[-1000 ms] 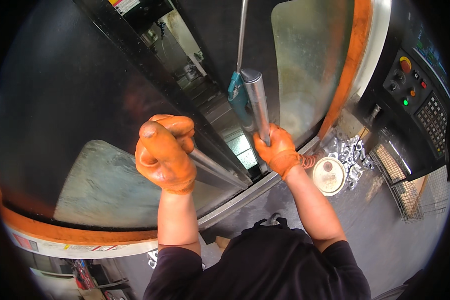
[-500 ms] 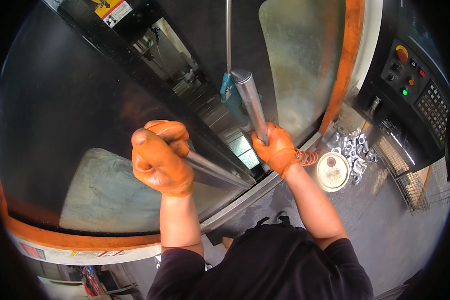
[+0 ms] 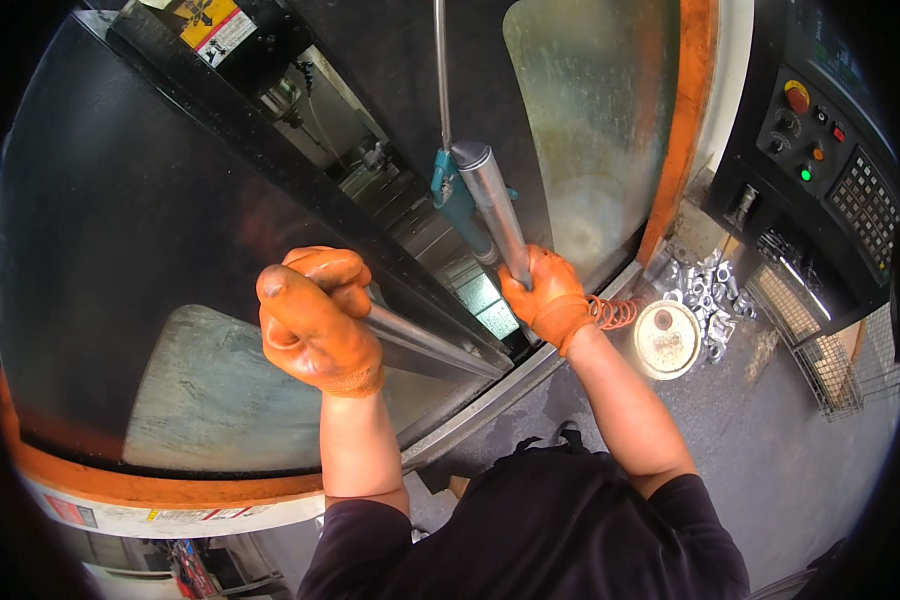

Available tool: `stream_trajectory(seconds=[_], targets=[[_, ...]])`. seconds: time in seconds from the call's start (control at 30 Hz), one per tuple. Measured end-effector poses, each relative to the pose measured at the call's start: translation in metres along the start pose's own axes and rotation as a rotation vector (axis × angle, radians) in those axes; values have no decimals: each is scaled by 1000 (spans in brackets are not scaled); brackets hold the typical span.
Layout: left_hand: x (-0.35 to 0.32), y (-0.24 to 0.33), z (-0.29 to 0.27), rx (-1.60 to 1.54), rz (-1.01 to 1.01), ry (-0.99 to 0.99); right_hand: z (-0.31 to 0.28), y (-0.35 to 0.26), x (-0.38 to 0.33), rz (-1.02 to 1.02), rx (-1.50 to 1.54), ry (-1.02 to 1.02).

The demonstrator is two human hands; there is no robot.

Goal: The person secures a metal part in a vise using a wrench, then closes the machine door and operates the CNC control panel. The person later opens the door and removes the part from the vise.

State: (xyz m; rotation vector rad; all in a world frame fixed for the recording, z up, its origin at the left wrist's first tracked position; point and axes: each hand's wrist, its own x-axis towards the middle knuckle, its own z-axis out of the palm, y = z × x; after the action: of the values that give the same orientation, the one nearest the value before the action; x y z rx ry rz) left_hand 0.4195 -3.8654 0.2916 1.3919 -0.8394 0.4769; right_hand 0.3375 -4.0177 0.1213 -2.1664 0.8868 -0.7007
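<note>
Both of my hands wear orange gloves. My left hand (image 3: 315, 320) is closed around the steel bar handle (image 3: 425, 345) of the left black sliding door (image 3: 150, 200) of a machine enclosure. My right hand (image 3: 542, 292) grips the lower end of the steel bar handle (image 3: 495, 205) on the right door (image 3: 590, 130). A narrow gap between the two doors shows the machine's inside (image 3: 370, 165). A teal air gun (image 3: 455, 195) with a thin metal tube hangs just behind the right handle.
A control panel (image 3: 820, 160) with a red button, knobs and a keypad stands at the right. Below it lie several small metal parts (image 3: 705, 290), a round metal tin (image 3: 667, 338) and a wire basket (image 3: 820, 340). An orange coiled hose (image 3: 615, 312) lies by my right wrist.
The gap between the doors has narrowed a little and my hands sit closer together. Both hands keep their grip on the handles.
</note>
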Motion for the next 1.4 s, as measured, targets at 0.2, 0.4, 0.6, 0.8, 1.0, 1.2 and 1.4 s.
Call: stream_trajectory(seconds=[0.2, 0.4, 0.6, 0.8, 1.0, 1.2, 1.4], targets=[[-1, 3, 7, 0, -11, 60, -2, -1, -2, 34, -11, -25], [4, 6, 6, 13, 49, -25, -5, -6, -5, 29, 12, -123], [0, 10, 16, 63, 52, 39, -8, -10, -17, -187, 127, 3], [-2, -25, 5, -69, 101, 11, 2, -19, -27, -321, 197, -106], [-2, -1, 19, -5, -73, 43, 8, -27, -46, -213, 69, -288], [3, -12, 0, 19, -25, -111, -23, -50, -62, -129, -38, -415], [9, 5, 5, 413, 423, -225, -2, -7, -77, -298, 9, -228]])
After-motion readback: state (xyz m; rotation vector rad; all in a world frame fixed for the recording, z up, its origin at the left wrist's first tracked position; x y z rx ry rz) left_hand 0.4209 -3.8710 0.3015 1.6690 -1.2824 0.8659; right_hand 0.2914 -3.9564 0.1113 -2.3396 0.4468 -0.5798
